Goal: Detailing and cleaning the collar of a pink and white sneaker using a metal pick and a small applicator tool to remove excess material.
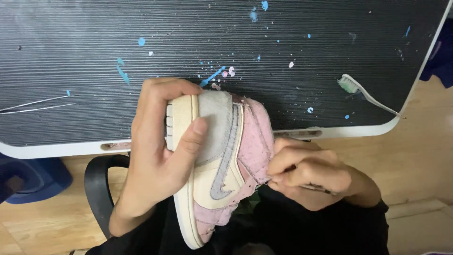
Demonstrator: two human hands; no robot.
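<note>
My hands clean a pink shoe.
Left hand grips it tight; right hand pinches something thin (maybe a tool), so go gently.

The only camera is sitting on my head and looking steeply down into my lap, close to my left hand and my right hand. It is facing forward over the near edge of the dark tabletop, which is filling the upper half, while wooden floor is showing below and to the right.
</note>
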